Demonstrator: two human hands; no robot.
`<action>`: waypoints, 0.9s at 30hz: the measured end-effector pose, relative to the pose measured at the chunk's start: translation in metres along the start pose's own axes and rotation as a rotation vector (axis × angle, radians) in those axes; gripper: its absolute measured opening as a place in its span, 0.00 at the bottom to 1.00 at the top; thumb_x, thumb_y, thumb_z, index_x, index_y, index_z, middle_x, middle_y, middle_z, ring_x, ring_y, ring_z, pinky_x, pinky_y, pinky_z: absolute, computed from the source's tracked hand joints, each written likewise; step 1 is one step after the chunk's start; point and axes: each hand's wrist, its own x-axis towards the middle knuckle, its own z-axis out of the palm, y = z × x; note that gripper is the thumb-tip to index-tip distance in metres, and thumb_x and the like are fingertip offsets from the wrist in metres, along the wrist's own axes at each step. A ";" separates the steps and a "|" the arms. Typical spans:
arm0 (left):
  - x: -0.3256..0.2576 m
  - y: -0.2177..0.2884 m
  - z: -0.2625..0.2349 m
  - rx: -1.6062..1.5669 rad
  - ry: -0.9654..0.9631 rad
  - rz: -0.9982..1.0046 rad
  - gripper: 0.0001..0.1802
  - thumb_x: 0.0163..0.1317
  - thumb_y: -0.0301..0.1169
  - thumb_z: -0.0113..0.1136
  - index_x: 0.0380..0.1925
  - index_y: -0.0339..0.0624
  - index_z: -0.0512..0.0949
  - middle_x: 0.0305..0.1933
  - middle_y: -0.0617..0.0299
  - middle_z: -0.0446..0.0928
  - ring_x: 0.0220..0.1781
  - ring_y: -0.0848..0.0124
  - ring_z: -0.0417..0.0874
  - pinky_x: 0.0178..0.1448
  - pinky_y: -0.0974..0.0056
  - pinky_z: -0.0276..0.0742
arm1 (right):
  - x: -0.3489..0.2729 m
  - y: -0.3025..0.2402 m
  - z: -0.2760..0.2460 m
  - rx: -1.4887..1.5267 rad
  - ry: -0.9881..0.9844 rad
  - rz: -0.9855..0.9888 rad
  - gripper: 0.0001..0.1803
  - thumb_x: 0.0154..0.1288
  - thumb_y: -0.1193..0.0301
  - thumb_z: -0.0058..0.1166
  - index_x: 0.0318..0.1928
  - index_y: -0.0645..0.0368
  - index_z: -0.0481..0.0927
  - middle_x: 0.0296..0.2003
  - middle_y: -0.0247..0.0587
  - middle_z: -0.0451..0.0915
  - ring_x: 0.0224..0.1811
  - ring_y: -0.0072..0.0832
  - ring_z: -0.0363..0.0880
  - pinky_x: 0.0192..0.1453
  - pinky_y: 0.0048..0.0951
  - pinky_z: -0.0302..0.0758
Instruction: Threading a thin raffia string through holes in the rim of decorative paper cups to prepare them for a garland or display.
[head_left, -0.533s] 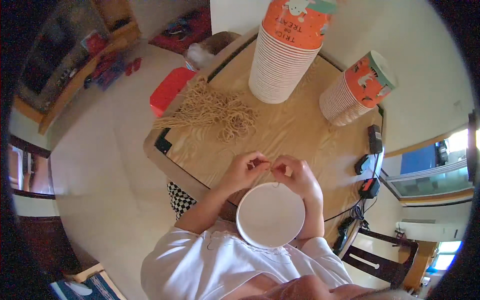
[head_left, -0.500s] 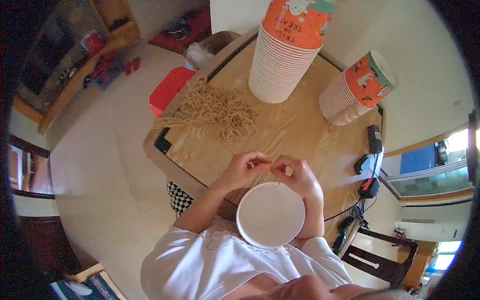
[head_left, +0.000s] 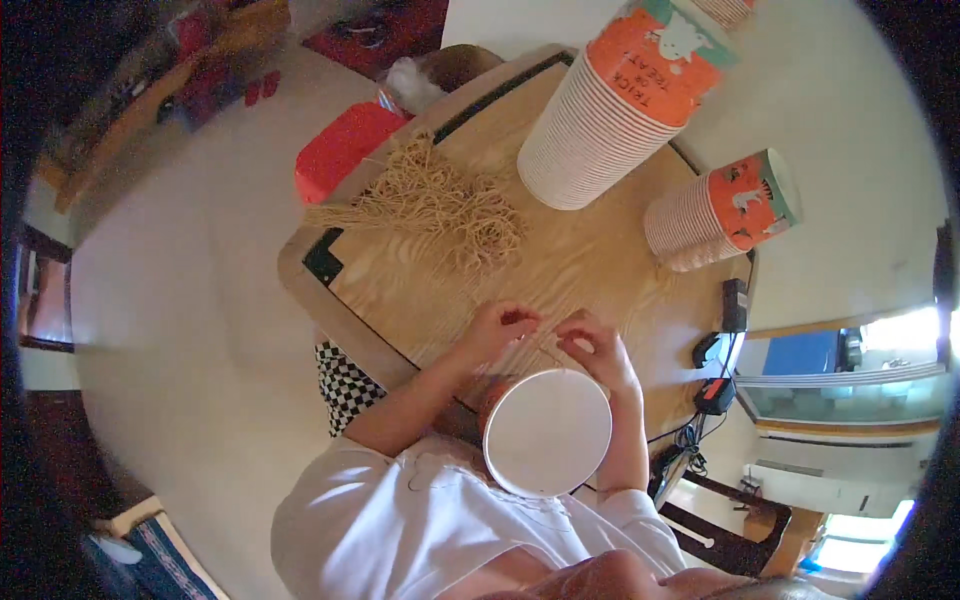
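Observation:
Above the near edge of the wooden table, my left hand (head_left: 499, 331) and my right hand (head_left: 598, 348) face each other with a small gap between them. Thumb and fingers are pinched on both. A thin tan strand of twine (head_left: 547, 355) shows faintly between them, running down toward a paper bucket; its ends are hidden by my fingers. The bucket (head_left: 548, 434) rests near my lap, its round white face turned up and a sliver of orange wall at its left. Beyond my hands lies a tangled pile of cut twine (head_left: 440, 208).
A tall stack of nested orange-and-white paper buckets (head_left: 600, 130) stands at the table's far side, with a shorter stack (head_left: 715, 212) to its right. Black power adapters (head_left: 715, 395) and cables line the right edge. A red object (head_left: 345, 150) sits beyond the left edge.
My hands have drawn slightly apart, widening the gap between the fingertips. The bucket's round face has tilted a little, showing some orange wall. The whole view has shifted and turned slightly.

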 end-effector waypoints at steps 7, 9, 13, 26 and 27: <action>0.002 -0.009 0.001 -0.067 -0.047 0.040 0.13 0.58 0.33 0.61 0.38 0.37 0.79 0.35 0.63 0.80 0.36 0.77 0.79 0.42 0.70 0.75 | -0.001 0.007 0.013 -0.007 -0.071 -0.179 0.09 0.51 0.86 0.58 0.33 0.61 0.80 0.32 0.39 0.76 0.36 0.26 0.75 0.40 0.25 0.73; 0.003 -0.016 0.000 -0.102 -0.073 0.078 0.12 0.58 0.33 0.61 0.38 0.37 0.79 0.35 0.63 0.80 0.36 0.77 0.79 0.43 0.70 0.75 | -0.001 0.008 0.018 0.012 0.032 -0.117 0.09 0.51 0.86 0.58 0.32 0.61 0.80 0.31 0.39 0.76 0.36 0.26 0.75 0.40 0.24 0.74; 0.001 -0.012 -0.009 0.108 -0.188 0.133 0.12 0.60 0.34 0.59 0.38 0.38 0.80 0.33 0.62 0.80 0.33 0.75 0.78 0.39 0.69 0.75 | -0.004 0.020 0.019 0.112 0.126 -0.148 0.08 0.52 0.83 0.59 0.34 0.61 0.79 0.31 0.39 0.78 0.37 0.27 0.77 0.41 0.25 0.72; 0.009 -0.020 0.004 0.200 -0.130 0.182 0.11 0.56 0.34 0.61 0.34 0.38 0.81 0.31 0.57 0.81 0.33 0.71 0.80 0.42 0.65 0.76 | -0.011 0.038 0.021 0.138 0.190 0.071 0.09 0.52 0.81 0.61 0.35 0.63 0.77 0.33 0.36 0.78 0.37 0.23 0.76 0.42 0.24 0.73; 0.009 -0.020 0.005 0.202 -0.132 0.184 0.11 0.56 0.34 0.61 0.34 0.38 0.81 0.31 0.57 0.81 0.33 0.71 0.80 0.42 0.65 0.76 | -0.011 0.038 0.021 0.107 0.208 0.044 0.08 0.52 0.81 0.61 0.34 0.63 0.78 0.32 0.36 0.78 0.36 0.23 0.76 0.41 0.25 0.73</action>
